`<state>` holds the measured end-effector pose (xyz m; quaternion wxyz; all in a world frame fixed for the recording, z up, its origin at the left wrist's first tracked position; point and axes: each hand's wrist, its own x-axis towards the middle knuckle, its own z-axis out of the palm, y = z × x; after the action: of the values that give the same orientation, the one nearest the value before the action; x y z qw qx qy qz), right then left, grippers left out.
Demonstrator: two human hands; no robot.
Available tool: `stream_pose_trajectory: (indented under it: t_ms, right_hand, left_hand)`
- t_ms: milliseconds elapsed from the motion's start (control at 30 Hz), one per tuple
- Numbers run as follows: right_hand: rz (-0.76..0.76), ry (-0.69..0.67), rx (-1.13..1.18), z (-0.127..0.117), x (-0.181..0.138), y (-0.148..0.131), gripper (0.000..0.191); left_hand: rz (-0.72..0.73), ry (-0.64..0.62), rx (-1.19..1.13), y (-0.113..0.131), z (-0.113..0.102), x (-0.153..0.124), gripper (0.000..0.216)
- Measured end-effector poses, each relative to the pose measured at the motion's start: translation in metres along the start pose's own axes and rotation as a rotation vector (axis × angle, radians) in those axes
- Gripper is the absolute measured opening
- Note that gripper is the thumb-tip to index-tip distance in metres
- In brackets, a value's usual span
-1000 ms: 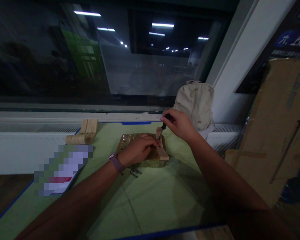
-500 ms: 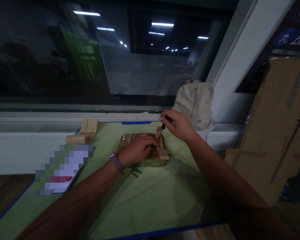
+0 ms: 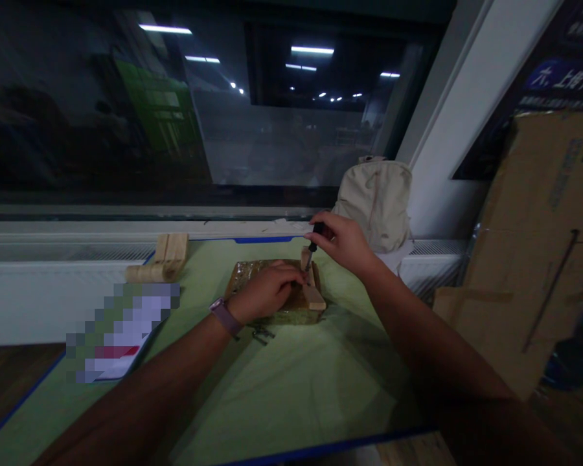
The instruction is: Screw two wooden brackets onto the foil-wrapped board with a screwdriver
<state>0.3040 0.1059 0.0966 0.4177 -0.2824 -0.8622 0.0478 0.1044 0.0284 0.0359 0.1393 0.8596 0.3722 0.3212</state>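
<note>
My right hand [image 3: 342, 241] is closed around the black handle of a screwdriver [image 3: 312, 248], whose shaft points down at a light wooden piece [image 3: 315, 298]. Thumb and fingers of my left hand [image 3: 267, 291] are pinched together by the screwdriver's tip, against the wood; what is between them is too small and hidden to make out. Beneath the wood lies a flat block wrapped in shiny brown tape [image 3: 272, 317], partly covered by my left hand. Several small dark metal pieces, looking like screws [image 3: 262, 334], lie on the green tabletop [image 3: 291, 382] near my left wrist.
Wooden parts [image 3: 171, 254] lie at the table's back left corner, with a blurred-out booklet or sheet [image 3: 131, 330] in front. A beige backpack [image 3: 375, 200] rests by the window behind my right hand. Large cardboard [image 3: 529, 259] stands to the right.
My right hand has shifted its grip slightly on the screwdriver handle, which now stands a little more upright. My left hand stays put on the wood. The camera view has moved slightly.
</note>
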Motion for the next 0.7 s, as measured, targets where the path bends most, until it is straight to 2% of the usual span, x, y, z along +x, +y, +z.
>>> stream_pose_trajectory:
  t_ms: [67, 267, 333, 433, 533, 633, 700]
  right_hand:
    - [-0.006, 0.020, 0.015, 0.002, 0.000, 0.000, 0.019]
    - [0.022, -0.048, 0.295, -0.004, 0.002, 0.010, 0.026]
    - [0.034, -0.028, 0.256, -0.007, 0.002, 0.011, 0.023]
    - [0.041, -0.014, 0.076, -0.009, 0.002, 0.011, 0.011]
    - [-0.010, -0.042, -0.035, -0.008, 0.003, 0.010, 0.013]
    - [-0.086, -0.124, 0.017, -0.009, 0.002, 0.012, 0.012]
    - [-0.105, -0.191, 0.080, -0.013, 0.001, 0.012, 0.023]
  left_hand:
    - [-0.007, 0.005, 0.001, 0.000, 0.000, 0.000, 0.039]
    - [0.012, 0.003, -0.005, 0.000, 0.000, 0.001, 0.037]
    - [0.012, 0.003, -0.013, 0.000, 0.001, 0.001, 0.037]
    - [0.007, 0.003, -0.013, -0.001, 0.001, 0.001, 0.037]
    - [-0.002, -0.001, -0.007, -0.001, 0.001, 0.001, 0.039]
    - [-0.002, -0.015, 0.004, -0.001, 0.001, 0.001, 0.042]
    - [0.014, -0.016, 0.014, -0.001, 0.001, 0.001, 0.043]
